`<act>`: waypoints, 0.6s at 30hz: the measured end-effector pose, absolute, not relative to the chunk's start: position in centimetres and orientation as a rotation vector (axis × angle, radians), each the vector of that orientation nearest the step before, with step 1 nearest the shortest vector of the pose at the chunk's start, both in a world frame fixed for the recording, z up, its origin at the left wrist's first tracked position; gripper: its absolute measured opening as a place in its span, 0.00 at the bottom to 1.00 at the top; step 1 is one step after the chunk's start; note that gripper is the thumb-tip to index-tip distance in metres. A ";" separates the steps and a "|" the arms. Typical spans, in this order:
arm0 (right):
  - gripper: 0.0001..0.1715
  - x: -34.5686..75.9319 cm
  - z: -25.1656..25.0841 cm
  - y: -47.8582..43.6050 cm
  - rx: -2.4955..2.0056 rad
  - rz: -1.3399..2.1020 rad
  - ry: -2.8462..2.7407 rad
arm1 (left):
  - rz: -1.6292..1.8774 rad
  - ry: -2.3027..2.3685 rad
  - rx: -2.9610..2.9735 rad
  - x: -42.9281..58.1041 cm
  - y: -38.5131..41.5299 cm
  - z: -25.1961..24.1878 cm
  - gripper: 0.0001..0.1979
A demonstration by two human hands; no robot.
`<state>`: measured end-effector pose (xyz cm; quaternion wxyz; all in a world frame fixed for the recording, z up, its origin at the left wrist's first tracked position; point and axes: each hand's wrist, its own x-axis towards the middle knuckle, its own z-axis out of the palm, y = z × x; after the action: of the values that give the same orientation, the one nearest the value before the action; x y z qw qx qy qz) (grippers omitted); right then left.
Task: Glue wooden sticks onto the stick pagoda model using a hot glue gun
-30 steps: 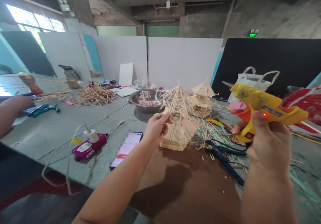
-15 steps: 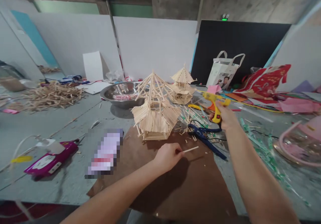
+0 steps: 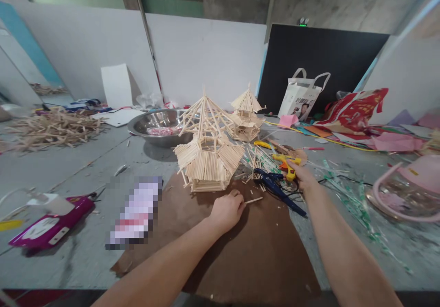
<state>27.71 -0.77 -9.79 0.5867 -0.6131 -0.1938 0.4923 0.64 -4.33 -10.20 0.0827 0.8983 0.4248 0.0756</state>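
Note:
My left hand (image 3: 227,211) is closed on a thin wooden stick (image 3: 253,200) just above the brown sheet, and the stick's free end points right. In my right hand (image 3: 301,175) is a yellow glue gun (image 3: 288,166) with an orange trigger, held low over the clutter at right, its nozzle pointing left. A pavilion model made of wooden sticks (image 3: 209,160) stands in front of my left hand, its upper roof an open frame of sticks. Behind it is a second stick pavilion (image 3: 246,119) with a closed roof. Blue pliers (image 3: 280,190) lie below the glue gun.
The brown sheet (image 3: 254,261) covers the table's near middle. A steel basin (image 3: 137,126) and a stick pile (image 3: 55,128) stand back left. Nearer left are a blurred phone-like object (image 3: 139,211) and a purple power strip (image 3: 55,222). Green-and-clear strips (image 3: 360,220) and a pink-handled container (image 3: 398,197) lie right.
My right hand has lowered the glue gun toward the table, near the pliers. My left hand still holds the stick, now lower toward the sheet. The view has shifted slightly.

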 end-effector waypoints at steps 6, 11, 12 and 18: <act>0.09 28.9 -10.3 -1.2 -1.451 1.119 -0.440 | 0.285 1.236 2.606 0.3 -4.0 -10.0 0.13; 0.11 30.5 -10.1 -1.9 -1.481 0.946 -0.422 | 0.298 1.232 2.581 0.2 -3.9 -9.9 0.13; 0.11 30.7 -10.1 -2.0 -1.497 0.914 -0.426 | 0.298 1.231 2.574 0.1 -3.9 -9.9 0.13; 0.12 31.3 -11.1 -2.1 -1.777 0.721 -0.504 | 0.312 1.217 2.560 0.0 -3.7 -10.0 0.13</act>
<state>31.30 -2.06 -11.11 0.5477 -0.7499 -0.2126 0.3042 -0.01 -3.72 -10.01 0.1441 0.8883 0.4224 0.1082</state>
